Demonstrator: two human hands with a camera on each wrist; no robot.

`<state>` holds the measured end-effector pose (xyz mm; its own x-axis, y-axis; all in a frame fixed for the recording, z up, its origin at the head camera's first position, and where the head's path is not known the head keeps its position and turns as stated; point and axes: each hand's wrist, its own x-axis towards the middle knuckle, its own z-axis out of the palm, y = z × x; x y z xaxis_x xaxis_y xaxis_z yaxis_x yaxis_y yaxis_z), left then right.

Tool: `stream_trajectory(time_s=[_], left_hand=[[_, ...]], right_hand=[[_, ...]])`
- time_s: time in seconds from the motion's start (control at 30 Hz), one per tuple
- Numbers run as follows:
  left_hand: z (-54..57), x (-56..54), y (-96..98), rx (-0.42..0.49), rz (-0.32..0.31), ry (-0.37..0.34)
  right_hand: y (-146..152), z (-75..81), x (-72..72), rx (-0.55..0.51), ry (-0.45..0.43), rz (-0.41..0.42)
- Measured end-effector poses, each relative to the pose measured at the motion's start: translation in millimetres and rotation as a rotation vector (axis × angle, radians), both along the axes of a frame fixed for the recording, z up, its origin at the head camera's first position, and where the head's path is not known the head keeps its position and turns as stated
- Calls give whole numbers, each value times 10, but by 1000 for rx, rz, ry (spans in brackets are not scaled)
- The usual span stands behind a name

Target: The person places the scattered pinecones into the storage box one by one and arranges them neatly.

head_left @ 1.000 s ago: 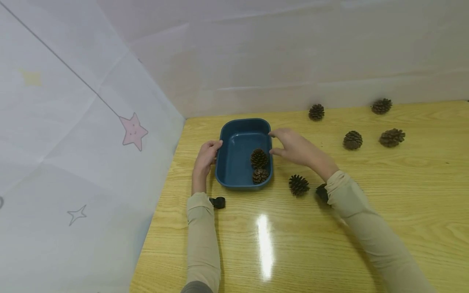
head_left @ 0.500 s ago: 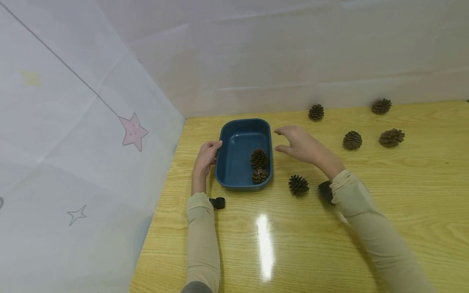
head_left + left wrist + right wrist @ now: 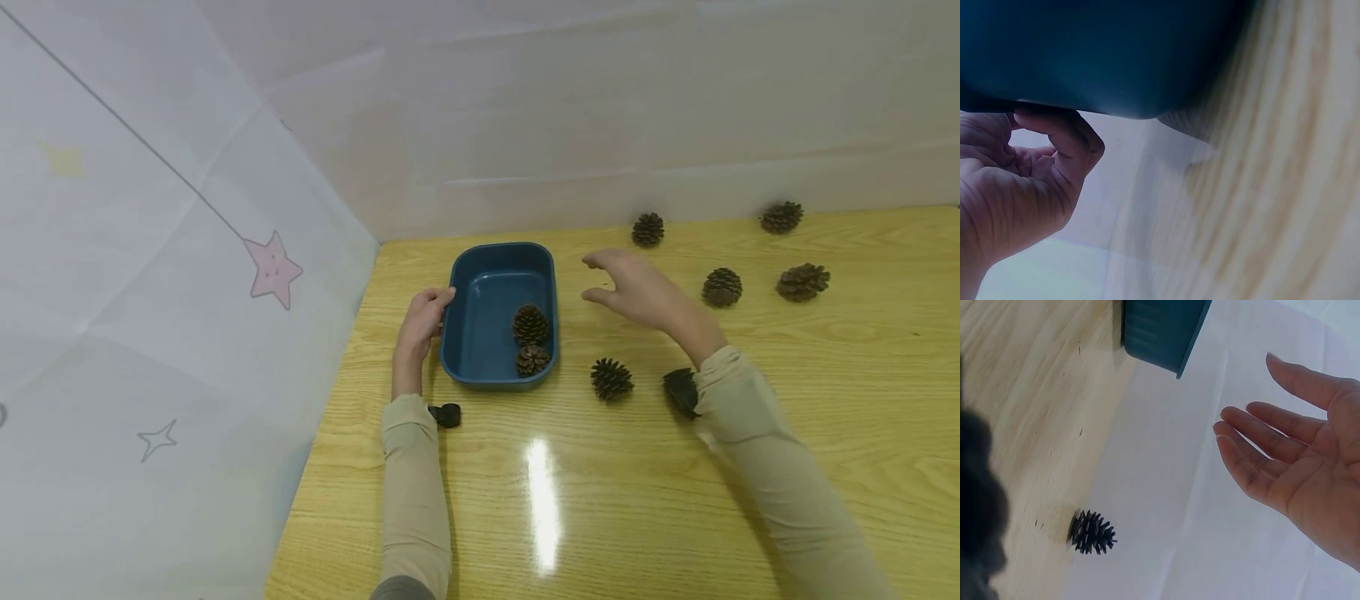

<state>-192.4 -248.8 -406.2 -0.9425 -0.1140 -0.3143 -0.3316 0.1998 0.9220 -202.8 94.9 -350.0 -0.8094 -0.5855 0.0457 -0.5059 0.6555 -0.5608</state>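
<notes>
A deep blue rectangular bin [image 3: 487,321] stands at the left of the table, with two pinecones inside: one pinecone [image 3: 530,324] against the right wall, another pinecone [image 3: 532,361] in the near right corner. My left hand [image 3: 422,327] holds the bin's left wall, thumb at the rim; curled fingers [image 3: 1063,134] meet its edge in the left wrist view. Apart from the bin, on its right, my right hand [image 3: 633,287] hovers above the table with thumb and fingers spread and nothing held. The right wrist view shows its bare palm [image 3: 1329,487].
Loose pinecones lie on the wooden table [image 3: 615,500]: a near pinecone [image 3: 611,380] right of the bin, a back pinecone [image 3: 647,229] by the wall, and several farther right around this pinecone [image 3: 722,287]. A papered wall [image 3: 525,125] borders the back and left.
My right hand has moved off the bin's right rim, away to the right. My left hand, the bin and the pinecones stay where they were.
</notes>
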Motion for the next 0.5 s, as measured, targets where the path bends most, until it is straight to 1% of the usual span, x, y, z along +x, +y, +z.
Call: stream_trajectory(time_s=[0.1,0.2,0.37,0.5], left_hand=[[124,69,51,-8,-2,5],[187,109,78,-2,2,9],[207,126,88,0,6,2],[181,110,70,5,-2,6]], right_hand=[[38,-1,-7,6,-2,-17],[72,0,-15,15,-15,-29],[119,11,-28,10,-39,-44],[160,22,-32,6,-47,-55]])
